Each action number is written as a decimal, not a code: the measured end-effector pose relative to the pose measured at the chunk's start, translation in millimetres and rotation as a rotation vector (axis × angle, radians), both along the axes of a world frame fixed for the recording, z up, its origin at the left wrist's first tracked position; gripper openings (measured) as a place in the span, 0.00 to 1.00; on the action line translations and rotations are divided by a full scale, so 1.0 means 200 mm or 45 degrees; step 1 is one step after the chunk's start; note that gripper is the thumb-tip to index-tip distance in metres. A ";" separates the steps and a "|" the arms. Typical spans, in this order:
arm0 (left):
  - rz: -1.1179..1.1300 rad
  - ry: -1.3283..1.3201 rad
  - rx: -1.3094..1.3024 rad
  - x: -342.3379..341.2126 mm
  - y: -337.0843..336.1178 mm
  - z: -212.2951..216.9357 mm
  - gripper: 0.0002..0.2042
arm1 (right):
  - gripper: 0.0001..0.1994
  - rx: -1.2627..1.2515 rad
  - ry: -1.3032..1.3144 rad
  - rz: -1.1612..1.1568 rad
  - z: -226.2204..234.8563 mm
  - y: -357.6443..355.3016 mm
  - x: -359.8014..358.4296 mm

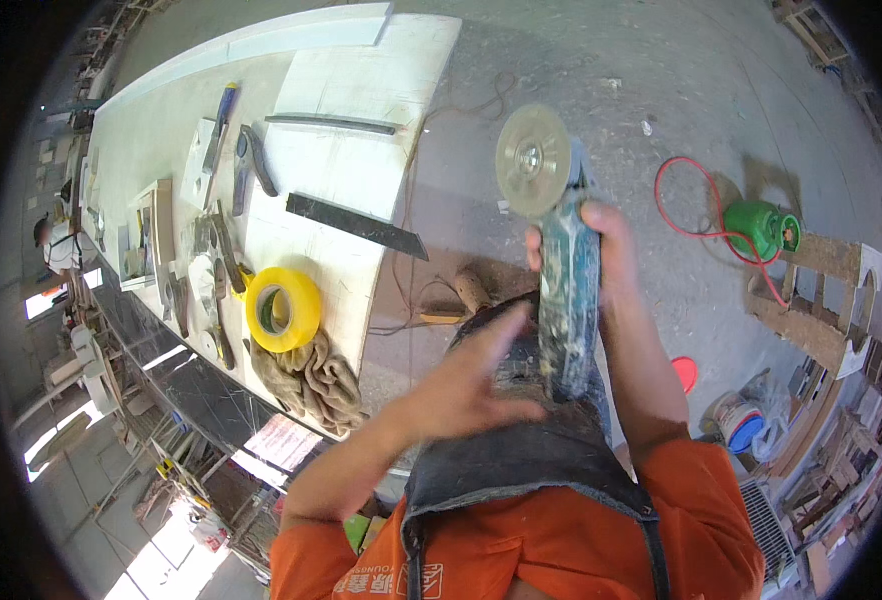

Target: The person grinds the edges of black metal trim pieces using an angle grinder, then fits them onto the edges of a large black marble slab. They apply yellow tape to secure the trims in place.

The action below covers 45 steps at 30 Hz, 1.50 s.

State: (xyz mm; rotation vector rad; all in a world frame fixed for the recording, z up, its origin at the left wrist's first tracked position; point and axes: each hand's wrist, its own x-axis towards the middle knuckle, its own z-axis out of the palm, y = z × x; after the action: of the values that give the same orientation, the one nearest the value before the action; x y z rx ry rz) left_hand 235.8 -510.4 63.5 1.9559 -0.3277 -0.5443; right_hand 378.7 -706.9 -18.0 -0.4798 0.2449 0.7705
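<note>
My right hand (611,238) is wrapped round the green, worn body of an angle grinder (568,300), which is held upright in front of me. A pale round disc (533,160) sits at its far end. My left hand (476,385) is beside the grinder's near end, thumb and fingers spread, with nothing in it; its fingers are slightly blurred. A dark apron (521,460) lies below both hands. To the left, on the work table (306,275), are a yellow tape roll (301,308), a crumpled brown cloth (311,380) and a black flat strip (351,223).
The table also bears pliers (251,165), a thin dark strip (331,124) and several hand tools. At right on the floor stand a green gas cylinder (749,226) with a red hose (673,160), a wooden stand (821,300) and a bucket (734,422). Cables trail beside the table.
</note>
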 end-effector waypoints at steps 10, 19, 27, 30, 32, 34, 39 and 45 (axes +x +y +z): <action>0.219 0.216 0.188 -0.05 -0.21 -0.07 0.56 | 0.31 -0.302 -0.061 -0.294 -0.02 0.05 0.03; 0.215 -0.693 0.775 0.30 0.59 -0.33 0.34 | 0.42 -0.426 0.125 0.186 0.04 -0.03 -0.20; 0.026 -0.808 0.708 0.43 0.81 -0.52 0.28 | 0.46 -0.510 0.235 0.474 0.01 0.14 -0.30; 0.031 -0.810 0.694 0.43 0.80 -0.53 0.26 | 0.46 -0.492 0.246 0.496 -0.02 0.15 -0.30; 0.033 -0.792 0.735 0.43 0.79 -0.53 0.25 | 0.46 -0.509 0.260 0.505 -0.02 0.16 -0.30; 0.042 -0.804 0.717 0.42 0.80 -0.53 0.23 | 0.46 -0.517 0.253 0.529 -0.02 0.17 -0.30; 0.038 -0.791 0.697 0.43 0.80 -0.52 0.23 | 0.47 -0.552 0.238 0.570 0.00 0.19 -0.29; 0.057 -0.769 0.689 0.43 0.79 -0.52 0.22 | 0.41 -0.467 0.253 0.532 -0.02 0.20 -0.31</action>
State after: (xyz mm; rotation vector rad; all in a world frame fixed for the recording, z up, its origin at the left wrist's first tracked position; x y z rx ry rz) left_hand 320.8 -351.4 -40.7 2.6306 -0.5511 0.0176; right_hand 317.4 -667.7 -21.1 -0.8179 0.4847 1.1925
